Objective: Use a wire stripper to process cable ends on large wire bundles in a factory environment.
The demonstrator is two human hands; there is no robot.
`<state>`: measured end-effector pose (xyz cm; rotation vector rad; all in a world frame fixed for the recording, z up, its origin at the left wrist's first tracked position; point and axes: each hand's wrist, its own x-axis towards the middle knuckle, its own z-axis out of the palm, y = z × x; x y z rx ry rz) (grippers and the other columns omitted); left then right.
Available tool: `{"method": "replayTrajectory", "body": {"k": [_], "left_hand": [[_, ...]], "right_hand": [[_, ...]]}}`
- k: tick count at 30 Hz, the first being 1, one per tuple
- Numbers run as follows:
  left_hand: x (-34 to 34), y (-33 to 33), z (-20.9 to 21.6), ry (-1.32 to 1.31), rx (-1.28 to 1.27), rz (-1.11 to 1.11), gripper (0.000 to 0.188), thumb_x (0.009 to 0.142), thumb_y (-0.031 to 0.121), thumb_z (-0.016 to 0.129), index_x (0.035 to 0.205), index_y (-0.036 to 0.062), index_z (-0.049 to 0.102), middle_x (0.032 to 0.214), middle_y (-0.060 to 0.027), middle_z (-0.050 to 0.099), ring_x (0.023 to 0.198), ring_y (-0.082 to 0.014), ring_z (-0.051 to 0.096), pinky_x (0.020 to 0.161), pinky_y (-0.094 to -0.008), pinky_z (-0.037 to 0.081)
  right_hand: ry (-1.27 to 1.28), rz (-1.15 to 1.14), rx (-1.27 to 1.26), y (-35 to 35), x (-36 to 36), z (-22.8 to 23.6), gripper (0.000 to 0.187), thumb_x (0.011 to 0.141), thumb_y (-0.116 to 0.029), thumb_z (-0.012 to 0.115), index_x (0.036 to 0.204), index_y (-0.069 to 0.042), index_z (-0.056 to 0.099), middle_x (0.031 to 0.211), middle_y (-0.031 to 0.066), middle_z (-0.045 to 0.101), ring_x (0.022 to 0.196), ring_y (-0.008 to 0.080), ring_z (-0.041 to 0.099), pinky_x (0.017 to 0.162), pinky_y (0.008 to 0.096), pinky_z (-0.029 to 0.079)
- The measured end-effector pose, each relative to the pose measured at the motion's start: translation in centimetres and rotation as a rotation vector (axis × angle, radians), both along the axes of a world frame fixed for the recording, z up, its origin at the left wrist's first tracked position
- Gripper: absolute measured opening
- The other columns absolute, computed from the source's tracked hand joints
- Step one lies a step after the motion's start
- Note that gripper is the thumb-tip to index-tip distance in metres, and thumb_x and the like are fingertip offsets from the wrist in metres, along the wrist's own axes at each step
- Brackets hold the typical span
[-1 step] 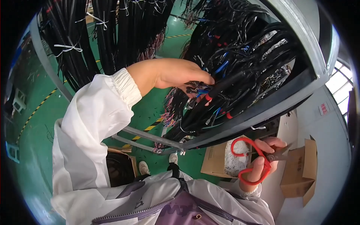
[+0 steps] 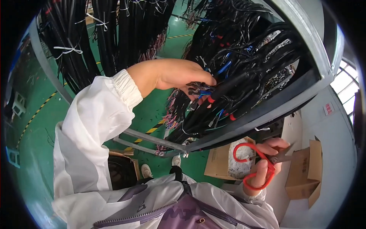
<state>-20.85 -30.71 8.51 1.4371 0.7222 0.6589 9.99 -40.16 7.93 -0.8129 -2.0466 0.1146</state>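
Note:
My left hand (image 2: 181, 75) reaches in from the left and is closed around a cluster of wire ends (image 2: 202, 91) with dark and blue wires and small connectors. Its fingertips are partly hidden behind the wires. These lie against thick black wire harnesses (image 2: 251, 72) with red bands, draped over a grey metal rack rail (image 2: 244, 128). At the lower right, apart from the harnesses, my right hand (image 2: 261, 171) holds a pair of red-handled scissors (image 2: 271, 166). Their blades point right, away from the wires.
Black cable bundles (image 2: 72, 63) with white ties hang at the upper left. Below the rail stands a cardboard box (image 2: 217, 164) with whitish contents; an open carton (image 2: 299, 171) is by the right wall. Another box (image 2: 136, 168) near my feet holds something black.
The view has shifted very slightly. Both hands keep their holds on the wire ends and the scissors.

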Motion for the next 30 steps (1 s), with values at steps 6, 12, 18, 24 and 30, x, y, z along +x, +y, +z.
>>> {"method": "replayTrajectory", "body": {"k": [6, 12, 18, 24, 30], "left_hand": [[-1.4, -1.6, 1.9, 0.125, -0.02, 0.082, 0.031, 0.086, 0.027, 0.051, 0.087, -0.0018, 0.062, 0.077, -0.0119, 0.064, 0.062, -0.0171, 0.061, 0.057, -0.031, 0.05], [-2.0, -4.1, 3.3, 0.176, -0.047, 0.114, 0.036, 0.087, 0.028, 0.047, 0.078, -0.0048, 0.058, 0.059, -0.016, 0.06, 0.042, -0.0221, 0.057, 0.041, -0.0297, 0.047], [-1.4, -5.4, 4.1, 0.187, -0.058, 0.056, 0.042, 0.089, 0.032, 0.041, 0.078, -0.0054, 0.058, 0.061, -0.0183, 0.061, 0.047, -0.0247, 0.061, 0.042, -0.0289, 0.05], [-1.4, -5.9, 5.2, 0.305, -0.092, -0.07, 0.051, 0.091, 0.034, 0.036, 0.074, -0.009, 0.056, 0.053, -0.0178, 0.059, 0.044, -0.0243, 0.061, 0.038, -0.0286, 0.049], [-0.5, -6.4, 5.4, 0.234, -0.123, -0.051, 0.05, 0.09, 0.033, 0.037, 0.072, -0.0095, 0.056, 0.059, -0.019, 0.059, 0.043, -0.026, 0.06, 0.038, -0.031, 0.05]], "right_hand": [[-0.014, 0.47, -0.219, 0.0, -4.3, -0.6, 0.016, 0.076, -0.002, 0.057, 0.091, 0.003, 0.051, 0.105, 0.0208, 0.054, 0.104, 0.0357, 0.054, 0.084, 0.0412, 0.045], [0.161, 0.531, -0.293, 0.1, -7.9, -1.2, 0.022, 0.078, 0.006, 0.051, 0.1, 0.005, 0.047, 0.116, 0.0256, 0.05, 0.104, 0.0338, 0.056, 0.084, 0.0395, 0.046], [0.121, 0.477, -0.186, 1.3, -11.1, -1.0, 0.022, 0.077, 0.011, 0.051, 0.096, 0.003, 0.044, 0.134, 0.0253, 0.037, 0.109, 0.0291, 0.053, 0.083, 0.0321, 0.046], [0.247, 0.504, -0.31, 1.1, -11.1, -1.4, 0.015, 0.082, 0.006, 0.05, 0.093, -0.001, 0.043, 0.13, 0.0254, 0.042, 0.114, 0.0269, 0.049, 0.094, 0.0372, 0.039], [0.395, 0.573, -0.396, 0.8, -10.8, -1.3, 0.013, 0.086, -0.009, 0.05, 0.093, 0.0, 0.044, 0.128, 0.0276, 0.042, 0.117, 0.0334, 0.046, 0.1, 0.0448, 0.033]]}}
